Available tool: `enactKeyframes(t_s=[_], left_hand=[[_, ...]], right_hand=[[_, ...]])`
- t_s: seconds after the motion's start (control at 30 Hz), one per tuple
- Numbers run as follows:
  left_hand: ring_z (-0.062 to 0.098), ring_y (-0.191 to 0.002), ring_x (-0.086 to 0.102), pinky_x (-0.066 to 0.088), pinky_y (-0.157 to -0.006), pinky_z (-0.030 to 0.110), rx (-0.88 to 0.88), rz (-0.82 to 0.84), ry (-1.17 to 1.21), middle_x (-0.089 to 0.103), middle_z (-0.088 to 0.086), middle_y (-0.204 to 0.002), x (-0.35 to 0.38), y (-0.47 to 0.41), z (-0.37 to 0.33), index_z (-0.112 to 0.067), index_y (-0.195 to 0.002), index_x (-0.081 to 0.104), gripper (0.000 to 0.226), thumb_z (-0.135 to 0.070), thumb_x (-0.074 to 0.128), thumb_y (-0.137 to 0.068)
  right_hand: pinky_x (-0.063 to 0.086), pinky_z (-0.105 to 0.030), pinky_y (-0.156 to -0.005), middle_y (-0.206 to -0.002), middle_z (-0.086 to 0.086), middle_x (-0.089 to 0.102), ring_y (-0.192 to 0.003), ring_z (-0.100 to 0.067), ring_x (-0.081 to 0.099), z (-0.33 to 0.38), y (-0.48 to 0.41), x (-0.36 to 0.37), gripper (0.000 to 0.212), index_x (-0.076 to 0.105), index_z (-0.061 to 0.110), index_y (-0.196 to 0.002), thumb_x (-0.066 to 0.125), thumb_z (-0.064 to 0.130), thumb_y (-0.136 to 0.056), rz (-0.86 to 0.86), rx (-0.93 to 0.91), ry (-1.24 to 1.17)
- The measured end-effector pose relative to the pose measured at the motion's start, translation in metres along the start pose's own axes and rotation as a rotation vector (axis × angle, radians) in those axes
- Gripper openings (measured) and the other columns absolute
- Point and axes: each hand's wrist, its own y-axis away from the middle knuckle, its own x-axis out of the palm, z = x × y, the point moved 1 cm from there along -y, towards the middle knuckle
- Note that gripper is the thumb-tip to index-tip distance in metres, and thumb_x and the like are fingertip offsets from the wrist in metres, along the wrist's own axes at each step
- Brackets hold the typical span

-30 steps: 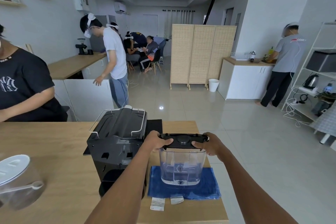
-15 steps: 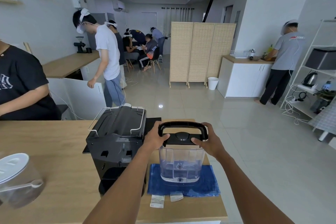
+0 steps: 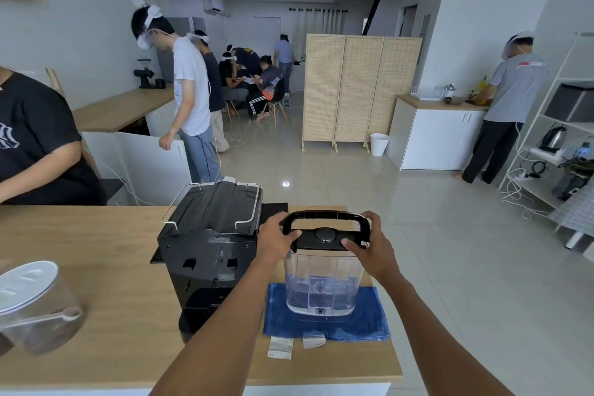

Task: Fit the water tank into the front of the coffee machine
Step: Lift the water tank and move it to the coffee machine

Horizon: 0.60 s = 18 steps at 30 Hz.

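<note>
The clear water tank (image 3: 323, 286) with a black lid and raised black handle stands on a blue cloth (image 3: 366, 321) at the right of the wooden table. My left hand (image 3: 274, 239) grips the lid's left side and my right hand (image 3: 373, 246) grips its right side. A little water sits in the tank's bottom. The black coffee machine (image 3: 209, 241) stands just left of the tank, its back turned toward me, with a wire rail on top. My left forearm crosses in front of its lower part.
A clear jar (image 3: 35, 305) with a white lid and spoon lies at the table's left. The table's right edge (image 3: 393, 347) is close to the cloth. A black mat (image 3: 273, 209) lies behind the machine. A person in black stands at the far left; others are across the room.
The tank's handle has swung from flat on the lid to upright. Both hands stay on the lid's sides, and the tank remains on the cloth.
</note>
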Motion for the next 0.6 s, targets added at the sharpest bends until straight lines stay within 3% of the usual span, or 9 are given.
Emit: enactKeyframes(t_s=[0.17, 0.3, 0.37, 0.47, 0.6], left_hand=[[0.018, -0.084, 0.062, 0.051, -0.077, 0.029, 0.078, 0.006, -0.017, 0.072, 0.006, -0.099, -0.008, 0.018, -0.016, -0.018, -0.117, 0.065, 0.03, -0.023, 0.071, -0.089], [0.018, -0.103, 0.064, 0.054, -0.092, 0.039, 0.093, 0.065, 0.018, 0.071, -0.003, -0.111, -0.007, 0.024, -0.015, -0.026, -0.12, 0.064, 0.046, -0.056, 0.062, -0.085], [0.018, -0.114, 0.059, 0.05, -0.1, 0.042, 0.061, 0.079, 0.036, 0.068, -0.004, -0.122, -0.007, 0.026, -0.019, -0.03, -0.124, 0.064, 0.061, -0.071, 0.054, -0.08], [0.018, -0.126, 0.053, 0.046, -0.106, 0.043, -0.011, 0.095, 0.051, 0.061, -0.006, -0.135, -0.008, 0.029, -0.024, -0.034, -0.131, 0.061, 0.085, -0.088, 0.04, -0.068], [0.019, -0.133, 0.047, 0.04, -0.11, 0.042, -0.031, 0.164, 0.039, 0.057, -0.006, -0.14, -0.007, 0.031, -0.022, -0.036, -0.134, 0.058, 0.089, -0.092, 0.038, -0.067]], right_hand=[[0.047, -0.025, -0.063, -0.099, 0.0, 0.066, -0.081, -0.021, 0.066, 0.002, 0.001, -0.001, 0.06, 0.035, 0.023, -0.132, 0.073, 0.035, -0.086, -0.013, 0.0, 0.004], [0.045, -0.027, -0.061, -0.097, -0.008, 0.066, -0.082, -0.025, 0.065, -0.001, -0.003, 0.001, 0.048, 0.03, 0.025, -0.116, 0.067, 0.038, -0.089, 0.036, 0.008, 0.042], [0.043, -0.027, -0.061, -0.1, -0.009, 0.066, -0.079, -0.024, 0.063, -0.002, -0.005, 0.0, 0.045, 0.031, 0.021, -0.119, 0.062, 0.039, -0.092, 0.078, 0.002, 0.094], [0.044, -0.029, -0.068, -0.108, -0.013, 0.068, -0.081, -0.023, 0.062, 0.001, -0.003, -0.001, 0.044, 0.035, 0.016, -0.128, 0.053, 0.041, -0.097, 0.102, 0.013, 0.14], [0.047, -0.038, -0.095, -0.129, -0.01, 0.062, -0.112, -0.03, 0.061, 0.004, 0.005, -0.001, 0.06, 0.035, 0.025, -0.144, 0.049, 0.055, -0.094, 0.116, 0.115, 0.064]])
